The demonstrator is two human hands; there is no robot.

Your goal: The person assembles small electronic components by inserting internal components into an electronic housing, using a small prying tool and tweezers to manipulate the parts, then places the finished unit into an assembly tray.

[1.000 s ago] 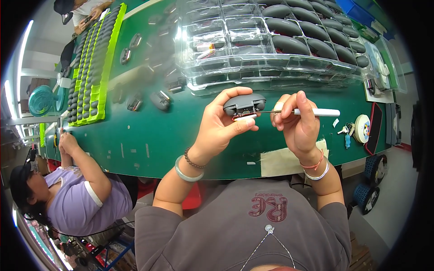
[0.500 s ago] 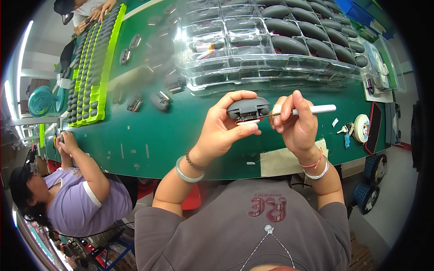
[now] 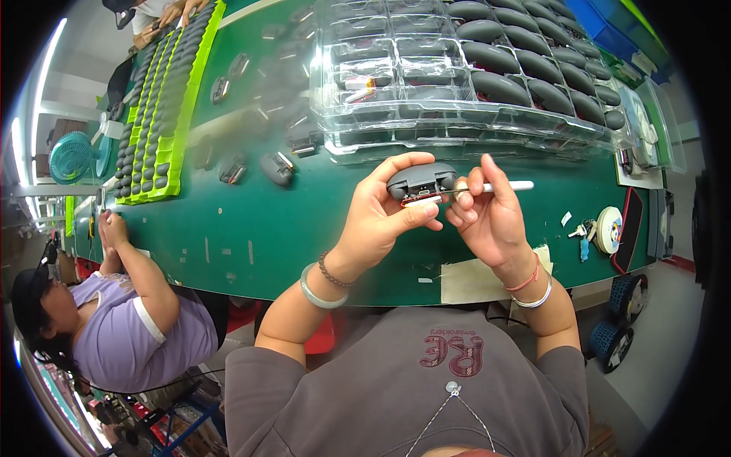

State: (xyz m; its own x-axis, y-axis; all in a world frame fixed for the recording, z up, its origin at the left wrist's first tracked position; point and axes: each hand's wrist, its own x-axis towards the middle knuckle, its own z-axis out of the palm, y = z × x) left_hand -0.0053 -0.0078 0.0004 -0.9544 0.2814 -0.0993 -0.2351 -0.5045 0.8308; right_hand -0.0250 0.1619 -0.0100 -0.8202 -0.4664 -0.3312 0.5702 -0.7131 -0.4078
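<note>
My left hand (image 3: pixel 373 209) is closed around a dark grey, rounded plastic shell (image 3: pixel 421 177), thumb below and fingers behind. Its side toward me lies open, with a small port and a strip of red and white inner parts showing. Pinched in my right hand (image 3: pixel 491 217) is a thin metal-shafted tool with a white handle (image 3: pixel 512 186), perhaps a screwdriver. The shaft points left at the shell's right end; my fingertips partly hide where it meets the shell. Both hands are raised over the green table (image 3: pixel 304 251).
Stacked clear plastic trays (image 3: pixel 472 114) with dark shells stand beyond my hands. Several loose shells (image 3: pixel 278 169) lie left of them. Farther left is a lime-green rack (image 3: pixel 171 152). Two other people work at the left. Keys (image 3: pixel 585 232), a round white object (image 3: pixel 609 230) and tan paper (image 3: pixel 487 278) lie right.
My right hand and the tool have shifted left, closer to the shell, and the handle sticks out less far. The shell stays in my left hand, nearly in place.
</note>
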